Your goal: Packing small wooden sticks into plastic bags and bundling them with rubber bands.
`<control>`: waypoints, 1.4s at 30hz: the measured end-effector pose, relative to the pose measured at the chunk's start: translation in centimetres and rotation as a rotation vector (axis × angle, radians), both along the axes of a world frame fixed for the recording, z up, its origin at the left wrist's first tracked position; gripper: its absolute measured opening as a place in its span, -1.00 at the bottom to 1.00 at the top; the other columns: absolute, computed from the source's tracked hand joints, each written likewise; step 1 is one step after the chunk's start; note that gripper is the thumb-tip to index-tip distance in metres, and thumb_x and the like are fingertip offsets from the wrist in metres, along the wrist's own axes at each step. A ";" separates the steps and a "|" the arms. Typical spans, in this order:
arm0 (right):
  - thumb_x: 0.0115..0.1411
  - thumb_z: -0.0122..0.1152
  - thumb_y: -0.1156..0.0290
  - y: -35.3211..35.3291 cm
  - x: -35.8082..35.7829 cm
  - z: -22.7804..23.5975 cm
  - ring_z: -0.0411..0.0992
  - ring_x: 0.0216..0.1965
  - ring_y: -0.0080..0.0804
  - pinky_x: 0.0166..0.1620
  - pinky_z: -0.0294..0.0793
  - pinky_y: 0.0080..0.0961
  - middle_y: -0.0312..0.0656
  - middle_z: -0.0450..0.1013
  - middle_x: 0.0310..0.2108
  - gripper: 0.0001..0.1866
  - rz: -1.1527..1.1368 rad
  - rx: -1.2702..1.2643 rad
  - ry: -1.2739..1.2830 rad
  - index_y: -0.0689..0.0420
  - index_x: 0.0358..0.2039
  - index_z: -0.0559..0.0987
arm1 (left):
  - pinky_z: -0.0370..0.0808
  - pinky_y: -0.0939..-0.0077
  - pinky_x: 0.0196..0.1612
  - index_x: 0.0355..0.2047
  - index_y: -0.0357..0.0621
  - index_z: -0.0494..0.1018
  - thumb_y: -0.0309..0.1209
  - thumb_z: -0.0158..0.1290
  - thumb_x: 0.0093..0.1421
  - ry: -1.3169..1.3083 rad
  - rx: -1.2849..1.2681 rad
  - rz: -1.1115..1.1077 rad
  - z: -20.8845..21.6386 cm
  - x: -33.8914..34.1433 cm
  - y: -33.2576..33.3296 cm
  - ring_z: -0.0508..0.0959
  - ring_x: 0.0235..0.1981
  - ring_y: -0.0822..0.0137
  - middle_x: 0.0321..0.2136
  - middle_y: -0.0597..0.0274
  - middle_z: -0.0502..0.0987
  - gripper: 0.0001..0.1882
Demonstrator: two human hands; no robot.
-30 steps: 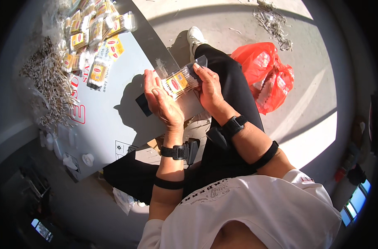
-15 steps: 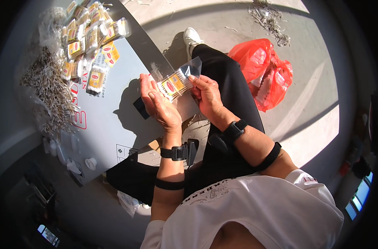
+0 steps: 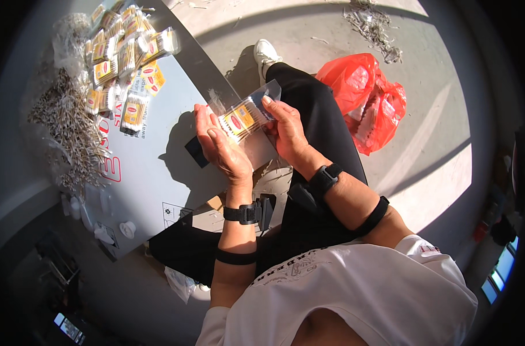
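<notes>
A clear plastic packet of cotton swabs (image 3: 240,119) with a yellow label lies tilted between my hands, above my lap. My left hand (image 3: 227,151) is cupped round its left end, fingers behind it and thumb along the near side. At the other end, my right hand (image 3: 288,128) pinches the packet, thumb on top near the loose clear flap (image 3: 269,90). The fingers behind the packet are partly hidden. To the left, a pile of filled swab packets (image 3: 130,43) lies on the grey board, beside a large heap of loose cotton swabs (image 3: 69,130).
The printed grey board (image 3: 141,190) ends in a dark edge strip beside my leg. Yellow label cards (image 3: 153,78) lie by the packets. A red plastic bag (image 3: 383,109) stands on the floor to the right, with scattered scraps (image 3: 375,32) beyond it. Small white items (image 3: 127,229) sit at the near corner.
My right thumb has moved slightly up along the packet toward its loose flap. The packet and my left hand stay nearly where they were.
</notes>
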State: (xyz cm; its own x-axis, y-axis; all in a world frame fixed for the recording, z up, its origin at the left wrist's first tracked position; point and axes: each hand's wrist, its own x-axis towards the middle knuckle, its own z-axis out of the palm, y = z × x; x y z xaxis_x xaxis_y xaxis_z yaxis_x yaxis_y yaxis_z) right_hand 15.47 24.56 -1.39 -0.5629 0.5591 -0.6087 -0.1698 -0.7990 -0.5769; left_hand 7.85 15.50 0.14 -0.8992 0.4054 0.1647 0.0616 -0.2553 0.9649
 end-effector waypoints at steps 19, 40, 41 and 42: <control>0.14 0.36 0.41 -0.6 -1.5 -0.3 0.43 -0.46 -0.65 -0.34 0.43 -0.63 -0.34 0.57 -0.43 -0.88 -0.067 0.085 0.021 0.19 -0.37 0.64 | -0.08 0.13 0.40 0.30 -0.32 0.07 0.02 -0.30 0.41 -0.001 -0.062 -0.012 0.3 -0.1 -0.1 0.04 0.38 0.06 0.33 -0.09 0.07 -0.31; 0.15 0.37 0.34 -0.4 -1.5 -0.5 0.40 -0.46 -0.69 -0.36 0.36 -0.66 -0.41 0.55 -0.43 -0.85 -0.040 0.107 0.031 0.14 -0.35 0.64 | -0.12 0.13 0.41 0.31 -0.35 0.03 -0.03 -0.29 0.42 -0.032 0.011 0.023 0.5 0.4 0.1 -0.01 0.40 0.09 0.35 -0.11 0.03 -0.32; 0.15 0.37 0.34 -0.4 -1.6 -0.4 0.40 -0.46 -0.69 -0.36 0.36 -0.66 -0.41 0.55 -0.43 -0.85 -0.039 0.105 0.031 0.14 -0.35 0.64 | -0.12 0.13 0.41 0.31 -0.35 0.03 -0.03 -0.29 0.42 -0.032 0.009 0.025 0.4 0.3 0.0 -0.01 0.40 0.09 0.35 -0.11 0.03 -0.32; 0.14 0.37 0.35 -0.5 -1.6 -0.4 0.40 -0.46 -0.69 -0.36 0.36 -0.66 -0.41 0.55 -0.43 -0.85 -0.038 0.112 0.028 0.15 -0.35 0.64 | -0.12 0.14 0.41 0.32 -0.34 0.01 -0.02 -0.30 0.42 -0.025 0.003 0.008 0.4 0.2 -0.1 -0.03 0.40 0.08 0.37 -0.13 -0.04 -0.32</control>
State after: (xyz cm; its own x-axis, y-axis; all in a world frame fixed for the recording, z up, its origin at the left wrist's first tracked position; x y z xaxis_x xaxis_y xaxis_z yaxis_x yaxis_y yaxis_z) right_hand 13.87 24.05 -1.83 -0.5555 0.6444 -0.5256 -0.2159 -0.7222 -0.6572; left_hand 8.04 15.43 0.52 -0.9062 0.3976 0.1439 0.0400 -0.2582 0.9653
